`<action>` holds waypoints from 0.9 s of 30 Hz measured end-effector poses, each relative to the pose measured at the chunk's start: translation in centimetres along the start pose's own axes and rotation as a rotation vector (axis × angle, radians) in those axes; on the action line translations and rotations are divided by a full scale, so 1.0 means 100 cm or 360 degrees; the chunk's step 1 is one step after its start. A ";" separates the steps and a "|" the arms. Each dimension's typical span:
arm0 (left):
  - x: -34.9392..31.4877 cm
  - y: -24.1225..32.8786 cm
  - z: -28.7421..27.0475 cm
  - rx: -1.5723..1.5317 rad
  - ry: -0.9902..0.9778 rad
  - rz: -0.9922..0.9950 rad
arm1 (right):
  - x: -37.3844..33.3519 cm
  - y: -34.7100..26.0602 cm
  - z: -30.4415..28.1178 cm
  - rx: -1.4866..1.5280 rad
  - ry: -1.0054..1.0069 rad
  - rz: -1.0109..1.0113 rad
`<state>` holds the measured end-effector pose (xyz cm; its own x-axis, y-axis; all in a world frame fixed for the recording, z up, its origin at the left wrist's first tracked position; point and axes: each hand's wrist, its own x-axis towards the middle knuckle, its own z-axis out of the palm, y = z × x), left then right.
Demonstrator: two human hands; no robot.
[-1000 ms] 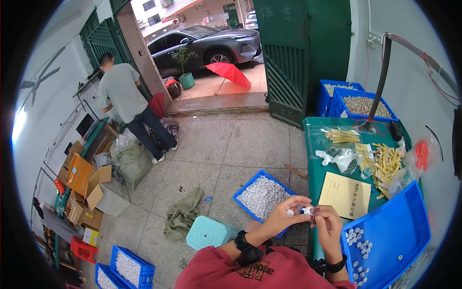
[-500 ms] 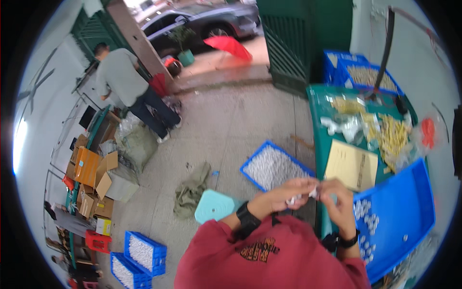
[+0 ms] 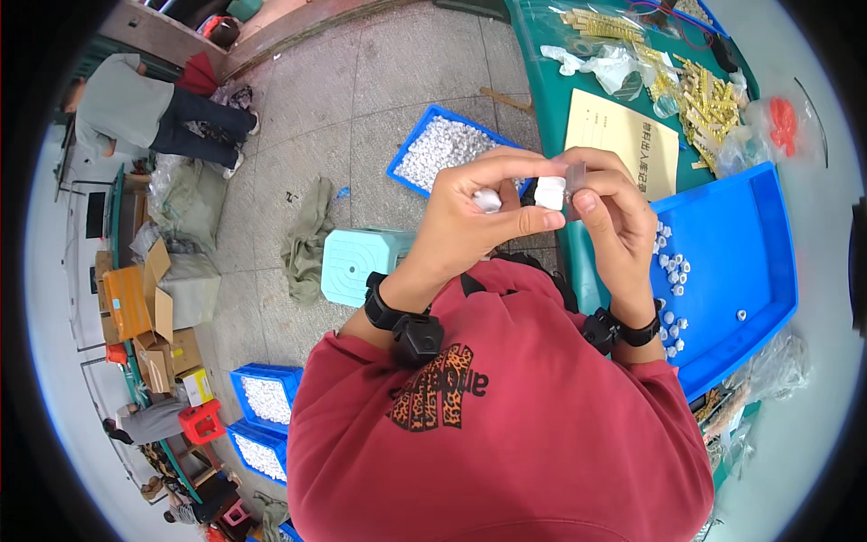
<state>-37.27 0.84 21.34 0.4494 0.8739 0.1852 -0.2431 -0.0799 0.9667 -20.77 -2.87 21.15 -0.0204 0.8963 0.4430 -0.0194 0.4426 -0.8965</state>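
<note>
My left hand (image 3: 483, 203) pinches a small white block-like piece (image 3: 549, 192) between thumb and index finger. A second small white piece (image 3: 488, 200) rests in the curl of the same hand. My right hand (image 3: 619, 210) meets it from the other side, its thumb and fingers closed on a small clear plastic piece (image 3: 575, 186) that touches the white block. I cannot tell exactly what this clear piece is. To the right, a blue tray (image 3: 731, 262) holds several small white parts (image 3: 673, 271) along its near-left side.
A green table (image 3: 542, 90) carries a buff paper booklet (image 3: 623, 135), gold strips (image 3: 709, 104) and plastic bags. On the floor stand a blue crate of white parts (image 3: 447, 149), a turquoise stool (image 3: 357, 266) and more blue crates (image 3: 266, 397). A person (image 3: 135, 108) stands far left.
My view has tilted lower. Both hands appear higher and larger in the picture, and the white block and clear piece between them now show plainly.
</note>
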 end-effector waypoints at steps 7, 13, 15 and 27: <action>-0.002 0.004 0.003 0.0127 0.0007 0.0101 | 0.000 -0.006 0.002 -0.0057 0.0013 0.0030; -0.001 0.004 0.000 0.0149 0.0010 0.0108 | 0.001 -0.004 0.004 -0.0114 0.0060 -0.0005; -0.001 0.003 -0.001 0.0154 0.0012 0.0129 | 0.001 -0.004 0.004 -0.0220 0.0054 -0.0031; 0.000 0.011 -0.009 0.0398 -0.0065 0.0116 | 0.004 -0.004 -0.004 -0.0294 -0.0166 -0.0106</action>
<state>-38.30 1.15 22.29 0.4742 0.8418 0.2581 -0.0581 -0.2625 0.9632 -20.32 -2.63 21.66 -0.1285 0.8615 0.4912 0.1594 0.5068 -0.8472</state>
